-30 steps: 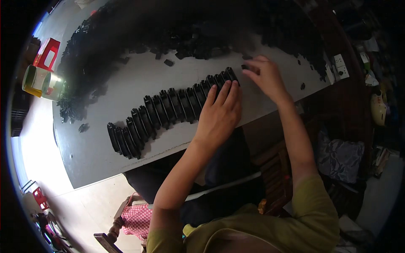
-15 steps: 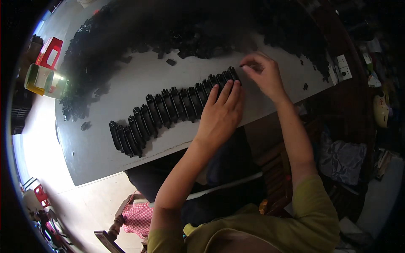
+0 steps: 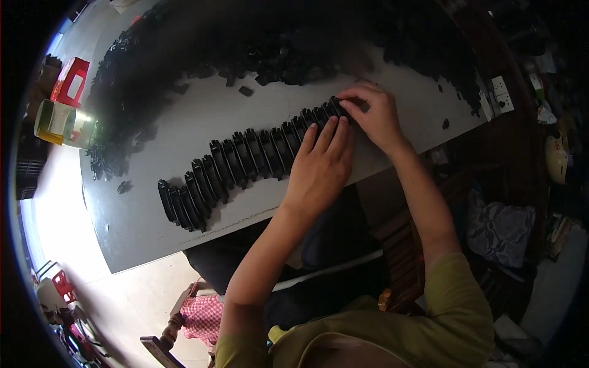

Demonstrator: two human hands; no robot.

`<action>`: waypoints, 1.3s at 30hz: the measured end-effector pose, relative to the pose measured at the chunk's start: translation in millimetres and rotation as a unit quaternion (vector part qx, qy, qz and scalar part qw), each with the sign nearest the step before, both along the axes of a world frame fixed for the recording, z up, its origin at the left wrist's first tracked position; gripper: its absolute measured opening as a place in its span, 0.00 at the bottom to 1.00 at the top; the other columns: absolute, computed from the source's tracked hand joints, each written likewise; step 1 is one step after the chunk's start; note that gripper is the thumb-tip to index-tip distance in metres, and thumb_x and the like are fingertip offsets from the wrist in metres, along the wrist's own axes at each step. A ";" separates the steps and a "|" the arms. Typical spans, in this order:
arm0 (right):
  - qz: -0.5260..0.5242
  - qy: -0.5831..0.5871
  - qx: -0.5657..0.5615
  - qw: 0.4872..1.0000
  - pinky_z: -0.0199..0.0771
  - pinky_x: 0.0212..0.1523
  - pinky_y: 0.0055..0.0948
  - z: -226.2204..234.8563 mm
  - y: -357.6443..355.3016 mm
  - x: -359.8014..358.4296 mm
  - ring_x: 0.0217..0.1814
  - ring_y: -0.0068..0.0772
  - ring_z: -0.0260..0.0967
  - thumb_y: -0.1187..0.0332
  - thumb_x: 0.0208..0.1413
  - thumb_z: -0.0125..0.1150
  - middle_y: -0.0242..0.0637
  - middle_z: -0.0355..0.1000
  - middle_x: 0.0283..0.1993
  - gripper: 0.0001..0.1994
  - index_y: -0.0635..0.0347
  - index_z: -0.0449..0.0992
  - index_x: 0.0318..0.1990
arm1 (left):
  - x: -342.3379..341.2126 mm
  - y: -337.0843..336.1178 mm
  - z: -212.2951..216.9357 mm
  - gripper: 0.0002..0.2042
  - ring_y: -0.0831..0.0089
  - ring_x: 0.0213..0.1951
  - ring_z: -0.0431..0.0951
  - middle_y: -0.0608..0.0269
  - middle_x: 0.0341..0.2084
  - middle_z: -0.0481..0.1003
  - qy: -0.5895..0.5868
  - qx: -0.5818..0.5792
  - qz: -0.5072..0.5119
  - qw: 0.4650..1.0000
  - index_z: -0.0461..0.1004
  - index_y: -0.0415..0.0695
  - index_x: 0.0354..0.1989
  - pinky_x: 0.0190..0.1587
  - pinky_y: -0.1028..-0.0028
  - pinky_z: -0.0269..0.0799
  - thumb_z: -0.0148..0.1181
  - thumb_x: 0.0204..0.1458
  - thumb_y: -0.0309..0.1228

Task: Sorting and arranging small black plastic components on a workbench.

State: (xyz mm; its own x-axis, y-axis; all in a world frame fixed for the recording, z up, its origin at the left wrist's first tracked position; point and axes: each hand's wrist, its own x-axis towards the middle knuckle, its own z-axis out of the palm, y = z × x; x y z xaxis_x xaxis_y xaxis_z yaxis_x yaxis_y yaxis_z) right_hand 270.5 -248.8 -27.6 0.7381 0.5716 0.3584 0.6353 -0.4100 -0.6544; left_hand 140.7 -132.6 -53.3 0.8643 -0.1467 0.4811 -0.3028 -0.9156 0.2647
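A row of curved black plastic parts (image 3: 264, 153) stands side by side on the grey table, slanting from the near left up to the right. My left hand (image 3: 322, 162) lies over the right end of that row, fingers stretched out and their tips on the last parts. Thumb and forefinger of my right hand (image 3: 379, 119) are pinched at the far tip of the endmost part. A small dark piece was seen between them a moment earlier; now the fingertips mostly hide it.
Heaps of small black pieces (image 3: 276, 58) cover the far side of the grey table (image 3: 141, 227). One loose black piece (image 3: 246, 91) lies between heap and row. A clear jar (image 3: 78, 127) and a red-handled container (image 3: 70, 83) stand at left. A wall socket plate (image 3: 501, 94) is at right.
My right hand has moved left, bringing its pinched fingertips from beside the row onto the far tip of the endmost part. The left hand stays in place on the row.
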 end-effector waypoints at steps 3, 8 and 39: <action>0.042 -0.145 -0.144 0.978 0.74 0.39 0.34 12.2 -5.1 -4.7 0.41 0.38 0.72 0.76 0.54 0.57 0.39 0.73 0.38 0.04 0.62 0.79 0.33 | -0.6 -0.3 -0.1 0.21 0.60 0.61 0.65 0.52 0.58 0.67 0.002 0.008 -0.001 1.000 0.71 0.36 0.54 0.62 0.57 0.60 0.52 0.50 0.30; 0.026 -0.114 -0.259 0.959 0.72 0.42 0.37 21.0 2.9 -7.5 0.44 0.41 0.68 0.74 0.48 0.60 0.36 0.71 0.40 0.08 0.65 0.75 0.36 | -1.4 1.2 6.7 0.22 0.61 0.61 0.66 0.54 0.57 0.68 0.011 0.023 0.008 1.000 0.70 0.37 0.55 0.61 0.58 0.61 0.53 0.50 0.29; -0.310 -0.055 -0.265 0.911 0.76 0.42 0.42 -16.8 -148.9 142.0 0.42 0.50 0.74 0.73 0.52 0.63 0.51 0.75 0.38 0.07 0.67 0.78 0.37 | -15.3 3.8 6.7 0.26 0.60 0.64 0.62 0.55 0.62 0.63 0.017 0.004 0.032 0.999 0.66 0.39 0.59 0.63 0.58 0.57 0.58 0.49 0.29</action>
State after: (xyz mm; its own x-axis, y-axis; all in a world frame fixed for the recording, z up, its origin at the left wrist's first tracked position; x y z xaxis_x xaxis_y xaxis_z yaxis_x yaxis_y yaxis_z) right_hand 412.5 -397.7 -44.4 0.9545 0.1704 0.2446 0.2230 -0.9527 -0.2066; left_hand 125.4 -128.8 -46.5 0.8877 -0.0942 0.4507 -0.2347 -0.9347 0.2670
